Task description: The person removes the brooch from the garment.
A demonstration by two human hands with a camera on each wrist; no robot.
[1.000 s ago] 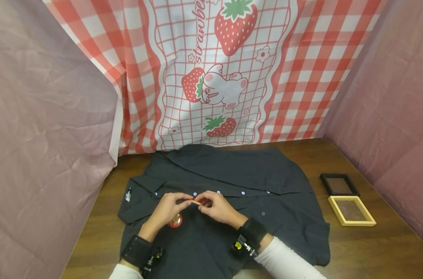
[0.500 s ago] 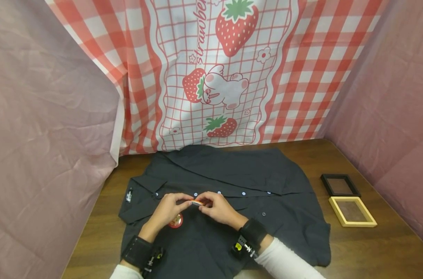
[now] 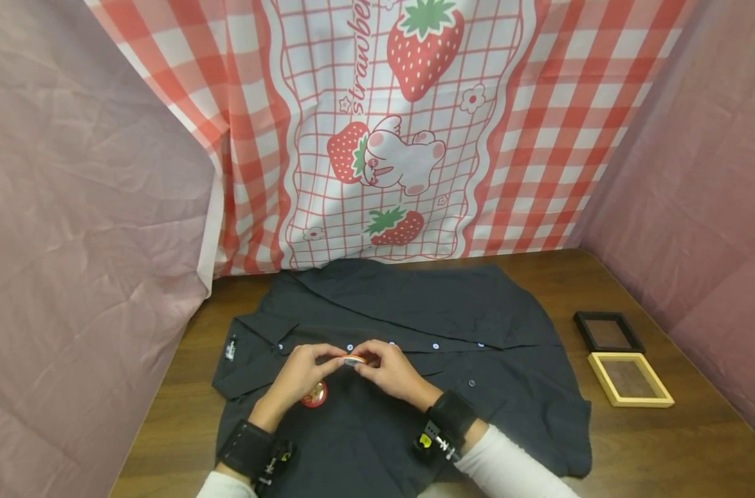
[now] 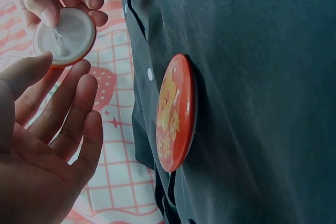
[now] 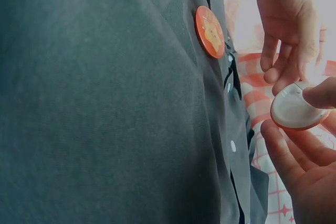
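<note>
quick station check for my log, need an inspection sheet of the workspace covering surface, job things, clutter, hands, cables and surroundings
Surface: wooden table with a dark shirt spread over it
Job's things: pin badge off the shirt, white back visible in both wrist views; red badge with a yellow design sits on the shirt, fastening not visible
Clutter: black frame and yellow frame at the table's right
Grippers: left hand and right hand both pinch the pin badge
Cables: nothing seen
Surroundings: strawberry-print cloth behind, pinkish drapes both sides
</note>
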